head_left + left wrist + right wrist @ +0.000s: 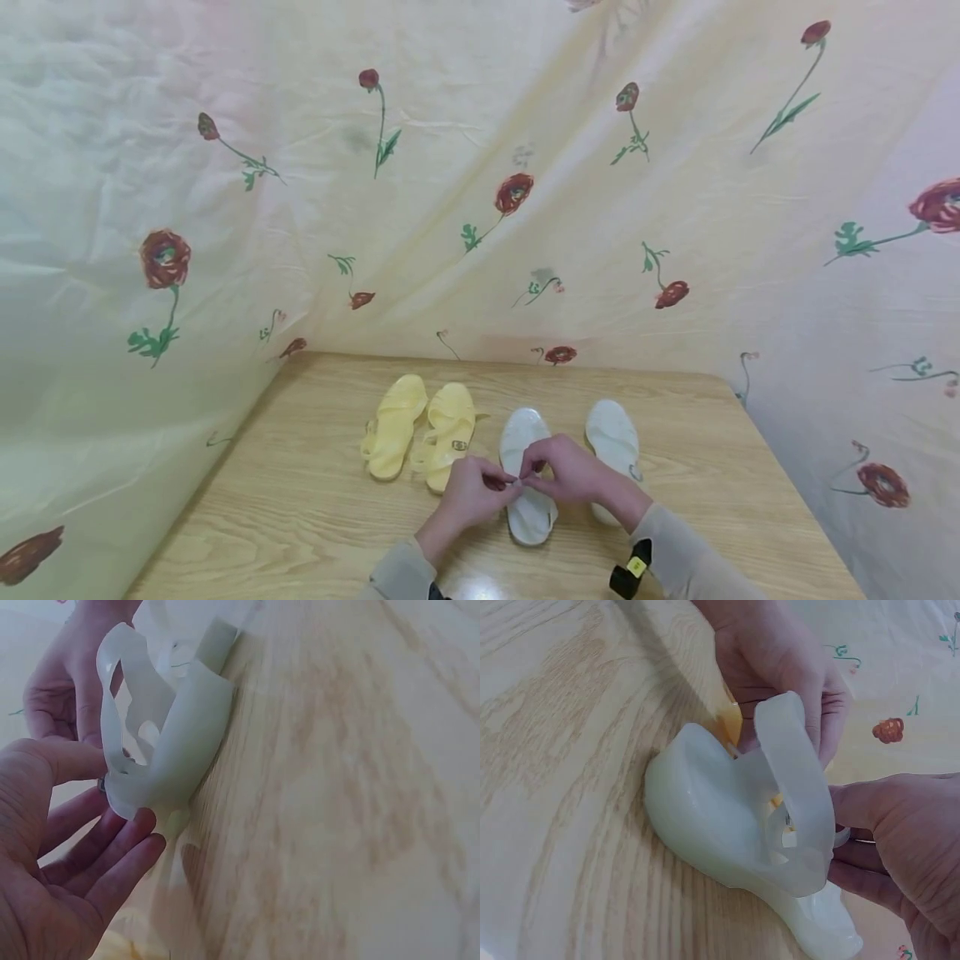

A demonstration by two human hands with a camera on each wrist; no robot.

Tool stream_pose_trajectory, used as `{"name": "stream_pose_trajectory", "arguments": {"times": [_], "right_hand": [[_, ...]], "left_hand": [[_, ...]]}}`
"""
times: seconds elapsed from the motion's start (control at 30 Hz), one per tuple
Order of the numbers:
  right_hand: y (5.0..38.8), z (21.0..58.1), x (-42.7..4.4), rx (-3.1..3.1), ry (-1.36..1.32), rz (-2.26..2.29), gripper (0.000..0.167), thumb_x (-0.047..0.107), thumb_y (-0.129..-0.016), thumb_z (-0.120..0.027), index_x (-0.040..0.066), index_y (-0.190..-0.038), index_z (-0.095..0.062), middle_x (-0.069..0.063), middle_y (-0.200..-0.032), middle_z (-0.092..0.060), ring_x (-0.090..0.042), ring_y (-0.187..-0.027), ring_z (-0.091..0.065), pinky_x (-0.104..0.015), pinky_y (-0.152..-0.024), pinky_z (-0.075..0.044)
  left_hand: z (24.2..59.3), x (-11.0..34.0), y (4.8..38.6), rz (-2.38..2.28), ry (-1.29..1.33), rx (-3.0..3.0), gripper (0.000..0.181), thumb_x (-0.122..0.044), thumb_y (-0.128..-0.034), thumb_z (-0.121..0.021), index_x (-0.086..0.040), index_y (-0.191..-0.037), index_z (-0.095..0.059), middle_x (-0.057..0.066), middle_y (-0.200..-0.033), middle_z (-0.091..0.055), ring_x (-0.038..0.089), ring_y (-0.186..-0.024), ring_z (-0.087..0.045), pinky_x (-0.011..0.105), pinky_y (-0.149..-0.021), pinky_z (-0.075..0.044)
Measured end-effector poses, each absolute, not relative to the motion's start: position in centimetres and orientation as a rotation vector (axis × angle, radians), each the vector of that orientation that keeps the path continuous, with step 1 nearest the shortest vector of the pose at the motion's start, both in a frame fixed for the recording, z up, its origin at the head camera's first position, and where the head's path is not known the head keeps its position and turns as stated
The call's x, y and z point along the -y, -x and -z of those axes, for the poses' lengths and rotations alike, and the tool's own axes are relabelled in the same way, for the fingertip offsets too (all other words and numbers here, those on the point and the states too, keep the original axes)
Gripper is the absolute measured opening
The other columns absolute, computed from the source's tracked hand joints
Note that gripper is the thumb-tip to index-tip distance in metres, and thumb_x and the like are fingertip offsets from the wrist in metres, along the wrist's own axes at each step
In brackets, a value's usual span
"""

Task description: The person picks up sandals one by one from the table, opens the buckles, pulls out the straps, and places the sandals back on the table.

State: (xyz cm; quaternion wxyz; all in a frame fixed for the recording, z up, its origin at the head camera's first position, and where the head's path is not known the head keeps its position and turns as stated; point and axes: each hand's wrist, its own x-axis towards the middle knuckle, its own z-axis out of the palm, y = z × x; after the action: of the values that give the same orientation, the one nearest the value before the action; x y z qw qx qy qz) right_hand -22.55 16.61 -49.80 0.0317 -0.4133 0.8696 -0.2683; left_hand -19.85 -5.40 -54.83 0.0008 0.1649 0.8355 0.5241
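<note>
A white jelly sandal (531,518) stands on the table between my two hands, its toe towards the back. My left hand (472,493) pinches the ankle strap from the left side, near a small buckle (103,782). From the right, my right hand (567,469) pinches the same strap (799,787), fingertips almost meeting the left ones. The strap stands up in a loop above the heel in both wrist views. Fingers hide how far the strap end sits in the buckle. The second white sandal (611,435) lies to the right, partly behind my right wrist.
Two yellow sandals, one further left (395,425) and one nearer (453,417), lie side by side left of the white pair. A wooden table (300,500) bears them all. Flower-print cloth (450,250) hangs behind and along both sides.
</note>
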Motion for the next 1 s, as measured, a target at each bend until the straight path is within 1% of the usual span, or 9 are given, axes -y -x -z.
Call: {"name": "stream_pose_trajectory", "arguments": {"times": [0.2, 0.33, 0.4, 0.47, 0.57, 0.7, 0.77, 0.87, 1.0], "right_hand": [[22.63, 50.38, -16.68, -2.65, 1.376, 0.784, 0.017, 0.004, -0.097, -0.073, 0.019, -0.09, -0.069, 0.012, -0.091, -0.069, 0.003, -0.089, -0.065, -0.021, -0.08, -0.06], [22.57, 50.45, -16.74, -2.681, 1.424, 0.738, 0.019, 0.004, -0.098, -0.07, 0.018, -0.089, -0.063, 0.012, -0.089, -0.059, 0.002, -0.086, -0.056, -0.019, -0.075, -0.056], [22.54, 50.38, -16.76, -2.686, 1.407, 0.744, 0.019, 0.003, -0.099, -0.069, 0.018, -0.09, -0.061, 0.012, -0.09, -0.057, 0.002, -0.086, -0.056, -0.019, -0.075, -0.056], [22.54, 50.3, -16.76, -2.679, 1.376, 0.77, 0.019, 0.003, -0.099, -0.069, 0.018, -0.091, -0.061, 0.011, -0.091, -0.058, 0.002, -0.088, -0.059, -0.019, -0.077, -0.058], [22.56, 50.18, -16.64, -2.65, 1.351, 0.834, 0.016, 0.002, -0.099, -0.069, 0.018, -0.096, -0.065, 0.01, -0.095, -0.064, 0.0, -0.092, -0.065, -0.021, -0.081, -0.061], [22.61, 50.05, -16.4, -2.622, 1.361, 0.895, 0.015, 0.002, -0.097, -0.071, 0.017, -0.1, -0.073, 0.008, -0.099, -0.073, -0.002, -0.094, -0.069, -0.024, -0.083, -0.063], [22.63, 49.99, -16.3, -2.629, 1.352, 0.892, 0.014, 0.004, -0.097, -0.073, 0.019, -0.1, -0.074, 0.008, -0.099, -0.076, -0.001, -0.094, -0.069, -0.025, -0.084, -0.062], [22.69, 50.01, -16.24, -2.64, 1.334, 0.871, 0.015, 0.005, -0.097, -0.073, 0.02, -0.097, -0.074, 0.01, -0.096, -0.076, 0.002, -0.092, -0.068, -0.024, -0.084, -0.062], [22.6, 50.2, -16.24, -2.621, 1.385, 0.864, 0.017, 0.002, -0.097, -0.072, 0.018, -0.092, -0.068, 0.01, -0.091, -0.071, 0.002, -0.09, -0.067, -0.022, -0.082, -0.061]], "left_hand": [[54.62, 5.49, 19.92, -1.607, -0.526, -2.651, 0.015, -0.023, -0.0822, -0.09, -0.009, -0.086, -0.084, 0.0, -0.075, -0.077, -0.005, -0.061, -0.059, 0.016, -0.06, -0.054], [54.59, 5.41, 19.94, -1.602, -0.541, -2.671, 0.014, -0.02, -0.0812, -0.091, -0.008, -0.085, -0.084, 0.001, -0.073, -0.076, -0.006, -0.061, -0.058, 0.016, -0.059, -0.054], [54.62, 5.36, 19.95, -1.608, -0.541, -2.67, 0.013, -0.018, -0.081, -0.09, -0.007, -0.085, -0.084, 0.0, -0.073, -0.075, -0.006, -0.061, -0.057, 0.015, -0.059, -0.053], [54.63, 5.3, 19.94, -1.61, -0.532, -2.669, 0.013, -0.019, -0.0811, -0.09, -0.008, -0.085, -0.084, 0.0, -0.072, -0.075, -0.006, -0.061, -0.058, 0.016, -0.059, -0.054], [54.67, 5.27, 19.88, -1.633, -0.507, -2.651, 0.014, -0.02, -0.0811, -0.09, -0.008, -0.086, -0.084, -0.001, -0.073, -0.075, -0.005, -0.061, -0.058, 0.015, -0.06, -0.054], [54.73, 5.27, 19.73, -1.687, -0.51, -2.636, 0.015, -0.019, -0.0813, -0.09, -0.007, -0.084, -0.084, 0.003, -0.072, -0.076, -0.005, -0.061, -0.06, 0.015, -0.06, -0.054], [54.72, 5.28, 19.67, -1.709, -0.53, -2.637, 0.015, -0.019, -0.0815, -0.09, -0.005, -0.084, -0.084, 0.005, -0.072, -0.077, -0.005, -0.061, -0.06, 0.015, -0.059, -0.054], [54.7, 5.29, 19.7, -1.699, -0.538, -2.646, 0.016, -0.02, -0.0823, -0.09, -0.006, -0.083, -0.084, 0.006, -0.073, -0.078, -0.006, -0.061, -0.061, 0.015, -0.059, -0.054], [54.71, 5.32, 19.83, -1.666, -0.521, -2.64, 0.016, -0.022, -0.0828, -0.089, -0.007, -0.084, -0.084, 0.003, -0.074, -0.078, -0.005, -0.061, -0.06, 0.015, -0.059, -0.055]]}}
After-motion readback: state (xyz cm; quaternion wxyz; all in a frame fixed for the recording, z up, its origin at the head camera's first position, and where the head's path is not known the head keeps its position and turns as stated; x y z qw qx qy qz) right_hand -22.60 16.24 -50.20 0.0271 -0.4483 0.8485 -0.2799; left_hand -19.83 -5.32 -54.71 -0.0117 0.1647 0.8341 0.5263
